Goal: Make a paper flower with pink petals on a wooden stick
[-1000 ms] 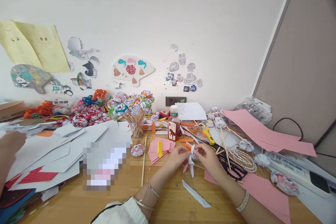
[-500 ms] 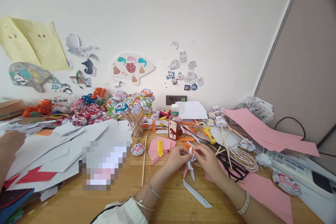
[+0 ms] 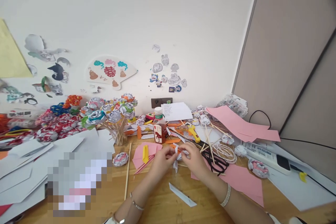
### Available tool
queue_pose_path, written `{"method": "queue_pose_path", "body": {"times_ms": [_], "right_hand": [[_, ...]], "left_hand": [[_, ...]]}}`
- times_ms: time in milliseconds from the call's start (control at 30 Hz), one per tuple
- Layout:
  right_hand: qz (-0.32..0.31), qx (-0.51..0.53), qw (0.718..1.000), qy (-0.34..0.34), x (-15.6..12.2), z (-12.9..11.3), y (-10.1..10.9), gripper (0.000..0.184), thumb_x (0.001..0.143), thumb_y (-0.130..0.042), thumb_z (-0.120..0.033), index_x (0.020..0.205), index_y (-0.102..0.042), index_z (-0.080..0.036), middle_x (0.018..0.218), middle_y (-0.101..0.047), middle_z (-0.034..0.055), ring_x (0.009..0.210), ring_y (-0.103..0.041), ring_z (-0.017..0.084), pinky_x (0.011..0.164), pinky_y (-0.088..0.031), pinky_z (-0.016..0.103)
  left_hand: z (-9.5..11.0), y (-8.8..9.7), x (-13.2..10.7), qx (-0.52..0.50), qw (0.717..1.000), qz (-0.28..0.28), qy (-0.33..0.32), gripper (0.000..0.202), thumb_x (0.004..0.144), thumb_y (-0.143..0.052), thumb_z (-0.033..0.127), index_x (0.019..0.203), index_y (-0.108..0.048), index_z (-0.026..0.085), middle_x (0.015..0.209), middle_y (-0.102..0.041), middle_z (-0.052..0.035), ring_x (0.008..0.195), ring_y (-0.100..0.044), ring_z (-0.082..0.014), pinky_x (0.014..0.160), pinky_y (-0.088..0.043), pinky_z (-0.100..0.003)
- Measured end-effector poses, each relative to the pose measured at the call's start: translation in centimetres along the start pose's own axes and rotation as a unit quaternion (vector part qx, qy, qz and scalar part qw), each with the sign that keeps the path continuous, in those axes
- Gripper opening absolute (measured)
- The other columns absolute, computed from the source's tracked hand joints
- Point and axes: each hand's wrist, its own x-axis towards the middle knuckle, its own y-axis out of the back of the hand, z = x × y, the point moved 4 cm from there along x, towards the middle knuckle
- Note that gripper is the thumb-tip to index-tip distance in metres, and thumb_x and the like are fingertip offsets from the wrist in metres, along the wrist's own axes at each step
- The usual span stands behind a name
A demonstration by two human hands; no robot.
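Folded white paper [image 3: 175, 165] is pinched between the fingertips of both my hands, above the wooden table. My left hand [image 3: 165, 159] grips it from the left with thumb and fingers closed. From the other side my right hand [image 3: 191, 154] has its fingertips closed on the same paper. Fingers cover part of its folds. A folded white paper strip [image 3: 182, 194] lies on the table just below. Left of my hands, a folded yellow paper piece [image 3: 145, 154] rests on pink paper sheets [image 3: 138, 157].
A bottle [image 3: 159, 126] stands behind my hands, near a yellow glue gun [image 3: 193, 133]. Wooden sticks fill a cup [image 3: 118, 133] beside paper roses [image 3: 105, 112]. A pearl string [image 3: 225, 153], black cord [image 3: 219, 168] and pink sheets [image 3: 243, 182] lie right; white sheets [image 3: 63, 145] spread left.
The view has swung right, so things sit further left in it. Another person's hand at the left edge is out of sight. Both my hands still hold the folded paper.
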Motion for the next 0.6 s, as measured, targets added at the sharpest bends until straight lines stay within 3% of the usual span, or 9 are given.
{"method": "queue_pose_path", "body": {"times_ms": [167, 333, 467, 600], "right_hand": [[0.029, 0.036, 0.999, 0.001, -0.1, -0.4, 0.1, 0.017, 0.075, -0.056, -0.009, 0.086, -0.059, -0.021, 0.088, -0.063, 0.0037, 0.086, -0.057, 0.02, 0.077, -0.044, 0.032], [0.055, 0.055, 0.997, 0.007, -0.2, -0.6, 0.4, 0.014, 0.077, -0.055, -0.011, 0.086, -0.058, -0.021, 0.087, -0.062, 0.0032, 0.085, -0.056, 0.019, 0.076, -0.044, 0.031], [0.061, 0.052, 0.997, 0.007, -0.2, -0.7, 0.5, 0.01, 0.078, -0.055, -0.013, 0.083, -0.058, -0.021, 0.084, -0.062, 0.0027, 0.083, -0.056, 0.019, 0.075, -0.044, 0.03], [0.057, 0.061, 0.997, -0.006, -0.1, -0.8, 0.4, 0.012, 0.076, -0.052, -0.01, 0.08, -0.057, -0.02, 0.08, -0.061, 0.0025, 0.079, -0.056, 0.018, 0.073, -0.045, 0.03]], "left_hand": [[1.7, 0.3, -0.7, 0.098, 0.991, 0.012, -0.092, 0.015, 0.078, -0.056, 0.026, 0.088, -0.064, 0.018, 0.086, -0.071, -0.0052, 0.077, -0.066, -0.0184, 0.072, -0.052, -0.029], [1.9, 0.4, -1.4, 0.222, 0.96, 0.042, -0.164, 0.016, 0.082, -0.053, 0.029, 0.094, -0.061, 0.02, 0.087, -0.07, -0.0054, 0.077, -0.064, -0.0186, 0.07, -0.05, -0.031], [2.0, 0.3, -1.5, 0.213, 0.964, 0.031, -0.158, 0.015, 0.084, -0.05, 0.03, 0.092, -0.059, 0.02, 0.086, -0.069, -0.0055, 0.078, -0.063, -0.0184, 0.071, -0.05, -0.032], [2.1, 0.1, -1.3, 0.117, 0.987, 0.007, -0.107, 0.011, 0.082, -0.051, 0.026, 0.088, -0.057, 0.019, 0.089, -0.069, -0.0056, 0.081, -0.065, -0.0172, 0.074, -0.053, -0.031]]}}
